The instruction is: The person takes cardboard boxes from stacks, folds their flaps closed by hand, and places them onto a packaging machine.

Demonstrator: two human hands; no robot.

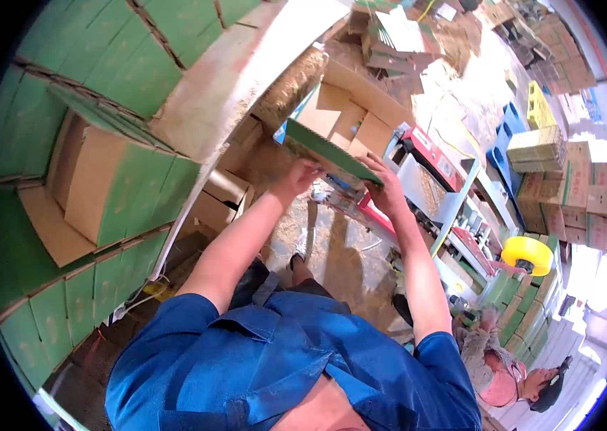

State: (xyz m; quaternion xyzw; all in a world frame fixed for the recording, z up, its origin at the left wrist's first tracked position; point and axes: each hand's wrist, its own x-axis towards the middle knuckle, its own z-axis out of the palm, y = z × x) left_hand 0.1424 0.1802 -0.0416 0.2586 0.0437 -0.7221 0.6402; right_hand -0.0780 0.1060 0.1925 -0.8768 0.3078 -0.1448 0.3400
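A green cardboard panel (328, 151) slants in front of me, its green face toward me. My left hand (302, 177) is closed at its lower left edge, fingers curled. My right hand (385, 188) grips its right end, with fingers over the top edge. Just beyond the panel is an open brown cardboard box (382, 108) with flaps showing inside. Whether panel and box are joined, I cannot tell. Below my hands, part of a red and metal machine (379, 215) shows, partly hidden by the panel.
Stacked green cartons (102, 57) fill the left side, with one open carton (106, 187) among them. A machine with a red housing (436, 159) and a yellow wheel (526, 256) stands at right. Another person (501, 370) is at lower right. Brown boxes (569, 190) are piled behind.
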